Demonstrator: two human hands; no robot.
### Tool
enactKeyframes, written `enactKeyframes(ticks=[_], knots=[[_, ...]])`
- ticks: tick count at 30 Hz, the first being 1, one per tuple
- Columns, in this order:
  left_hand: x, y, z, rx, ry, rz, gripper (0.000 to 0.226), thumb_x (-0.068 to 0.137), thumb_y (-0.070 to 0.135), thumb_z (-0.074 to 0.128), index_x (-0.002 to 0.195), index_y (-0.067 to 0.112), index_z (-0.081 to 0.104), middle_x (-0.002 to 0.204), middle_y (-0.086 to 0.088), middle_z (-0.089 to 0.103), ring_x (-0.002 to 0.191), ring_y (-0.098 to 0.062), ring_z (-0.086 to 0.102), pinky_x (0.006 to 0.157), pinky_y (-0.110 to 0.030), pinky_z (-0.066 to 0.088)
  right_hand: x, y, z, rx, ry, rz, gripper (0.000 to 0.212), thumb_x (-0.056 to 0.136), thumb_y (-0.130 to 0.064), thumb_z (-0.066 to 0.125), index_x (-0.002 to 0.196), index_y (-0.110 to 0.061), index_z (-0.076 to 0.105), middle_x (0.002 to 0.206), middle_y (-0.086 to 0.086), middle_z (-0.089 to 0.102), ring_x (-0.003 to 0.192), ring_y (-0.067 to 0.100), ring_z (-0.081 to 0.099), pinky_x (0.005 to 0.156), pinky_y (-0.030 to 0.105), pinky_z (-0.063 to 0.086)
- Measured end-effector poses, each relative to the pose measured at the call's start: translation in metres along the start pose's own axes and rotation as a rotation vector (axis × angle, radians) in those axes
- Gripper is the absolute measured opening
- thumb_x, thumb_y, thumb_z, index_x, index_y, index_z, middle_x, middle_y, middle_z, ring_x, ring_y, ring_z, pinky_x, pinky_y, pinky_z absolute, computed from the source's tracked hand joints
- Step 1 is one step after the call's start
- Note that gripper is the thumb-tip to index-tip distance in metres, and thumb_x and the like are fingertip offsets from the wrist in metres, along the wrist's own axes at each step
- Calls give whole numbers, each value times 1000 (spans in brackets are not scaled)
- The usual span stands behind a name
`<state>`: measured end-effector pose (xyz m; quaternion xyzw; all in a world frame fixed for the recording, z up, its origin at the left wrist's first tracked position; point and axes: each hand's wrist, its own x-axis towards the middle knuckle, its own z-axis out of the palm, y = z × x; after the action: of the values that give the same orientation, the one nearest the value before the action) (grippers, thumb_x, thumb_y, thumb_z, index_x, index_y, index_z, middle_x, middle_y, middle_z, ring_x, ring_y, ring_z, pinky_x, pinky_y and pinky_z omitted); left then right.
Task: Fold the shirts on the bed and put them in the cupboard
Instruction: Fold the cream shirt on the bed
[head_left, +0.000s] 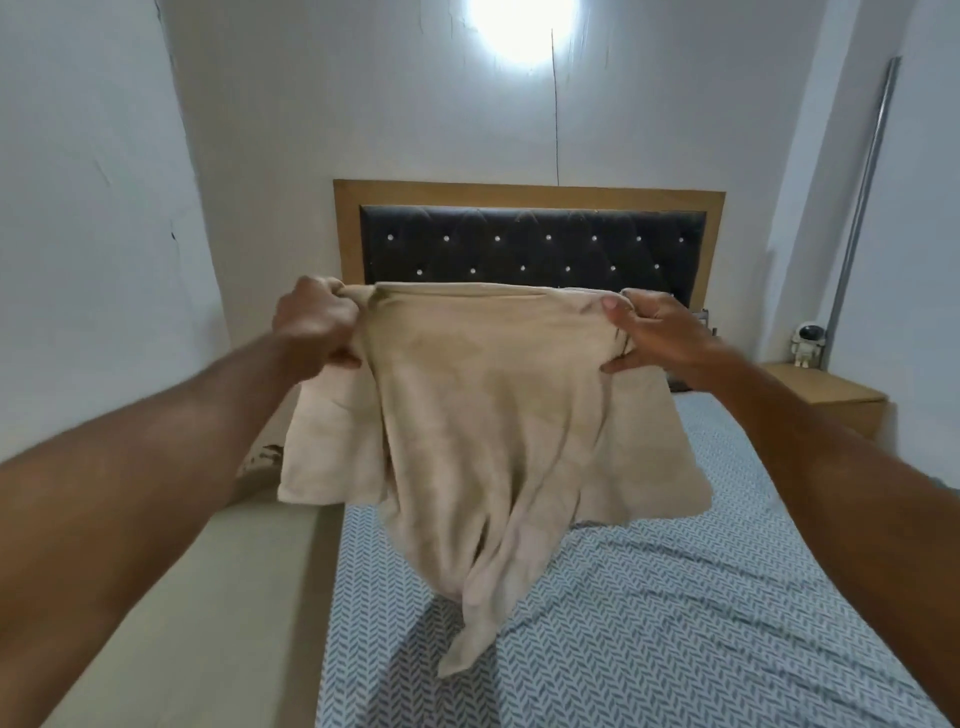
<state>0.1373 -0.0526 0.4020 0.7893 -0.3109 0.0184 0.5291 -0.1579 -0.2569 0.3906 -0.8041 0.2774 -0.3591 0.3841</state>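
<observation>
Shirt: we hold a soft beige cotton shirt (488, 415) up in the air over the bed, stretched by its top edge between our two hands; the body hangs in loose folds and narrows to a trailing tip whose end hangs just at the sheet, and we cannot tell whether it touches.
Left hand: our left hand (314, 325) is clenched round a bunched corner of the shirt, knuckles toward us; the fingertips are buried in the cloth.
Right hand: our right hand (657, 335) grasps the other corner, thumb on the near face and fingers tucked behind the fabric, so most of them are hidden.
Bed: the mattress with a white sheet printed in a blue-grey herringbone pattern (675, 597) runs out of view at the bottom and right edges.
Pillow: a beige pillow (654, 467) lies behind the shirt, near the head of the bed; its middle is covered by the hanging cloth, only the two sides show.
Headboard: the black tufted headboard in a tan wooden frame (530, 244) has its lower edge hidden by the shirt and hands.
Nightstand: a light wooden bedside table (826, 397) stands to the right, partly cut by our right forearm; a small white figure (807, 345) on it is too small to make out.
Wall lamp: a glaring round light (522, 26) is cut off by the top edge.
</observation>
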Motion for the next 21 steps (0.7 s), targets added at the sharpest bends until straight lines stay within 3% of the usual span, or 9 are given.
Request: enactKeyframes(ticks=[2,4,7,10,13,15,17,18,21], knots=[[4,6,1,37,-30,32,17,94,18,58,107,15,69,100,-10,67,78,-25,63,60,-38,60,-5,3,-11,-320,-159,-25,42,87,-41,76,109,-7,64,98,6,63,83,16,70,60,29,62],[2,4,4,279,-195,225,24,85,38,76,97,21,64,91,-2,64,79,-19,59,66,-33,52,-12,19,-18,-666,-303,58,41,74,-40,89,103,-18,70,91,1,71,69,12,74,63,31,63],[-9,-14,23,587,-422,434,39,68,51,88,80,31,57,82,3,62,73,-11,55,59,-29,41,-19,42,-21,-876,-288,280,32,82,-37,84,92,-10,71,82,8,74,56,19,73,54,29,59],[-10,-18,40,603,-417,577,42,64,55,89,71,26,60,76,-2,66,66,-16,57,59,-31,40,-20,47,-32,-981,-14,292,37,86,-40,77,101,-7,71,96,15,75,76,27,75,68,35,56],[-2,0,46,549,-227,770,48,67,49,89,81,11,63,79,-12,68,69,-31,63,65,-35,46,-20,41,-50,-794,505,-78,32,85,-21,66,111,-4,75,104,22,74,97,40,69,87,39,53],[10,14,51,581,-58,724,23,81,28,78,87,10,64,81,-18,68,74,-38,66,68,-41,52,-13,41,-59,-808,451,-122,26,88,-13,66,111,-7,76,98,19,74,92,38,69,83,37,52],[17,19,56,610,-67,418,9,87,18,63,88,12,69,78,-14,69,66,-33,68,65,-39,58,-9,42,-57,-925,233,110,24,89,-14,66,112,-11,74,95,13,69,91,32,63,81,36,51],[17,17,59,580,-88,300,15,87,17,59,88,13,73,74,-12,71,60,-30,69,63,-37,59,-9,41,-55,-935,250,177,26,88,-15,68,113,-11,73,97,12,68,94,33,63,82,37,52],[15,9,79,409,10,339,22,84,24,53,95,19,72,80,-12,72,72,-35,72,74,-41,61,-10,43,-61,-729,640,4,28,91,-10,61,116,-6,71,112,19,72,106,40,65,91,36,48]])
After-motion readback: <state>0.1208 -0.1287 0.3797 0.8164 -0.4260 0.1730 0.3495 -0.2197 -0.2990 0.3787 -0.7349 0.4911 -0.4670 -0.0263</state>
